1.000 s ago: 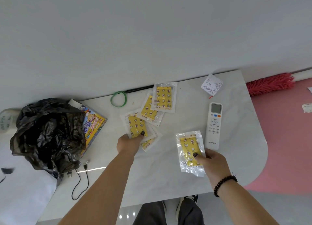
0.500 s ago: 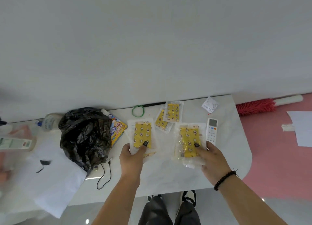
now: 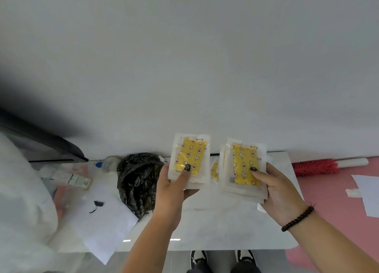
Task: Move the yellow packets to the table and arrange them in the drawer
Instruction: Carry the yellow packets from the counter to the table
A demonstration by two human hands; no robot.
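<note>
My left hand [image 3: 172,187] grips a small stack of yellow packets [image 3: 189,160] in clear wrappers, thumb pressed on the top one, held up above the white marble table [image 3: 215,223]. My right hand [image 3: 275,188] grips a second, thicker stack of yellow packets [image 3: 245,166] in the same way, just to the right. Between the two stacks, part of one more yellow packet [image 3: 214,170] shows on the table behind. No drawer is in view.
A crumpled black plastic bag [image 3: 137,178] sits left of my left hand, with white paper [image 3: 102,217] and bottles [image 3: 71,176] further left. A red duster [image 3: 315,167] lies on the pink floor at right. My shoes [image 3: 221,260] show below the table edge.
Both hands have lifted their packets off the table and raised them toward the camera. The view has pulled back and shifted left, showing more of the cluttered left side.
</note>
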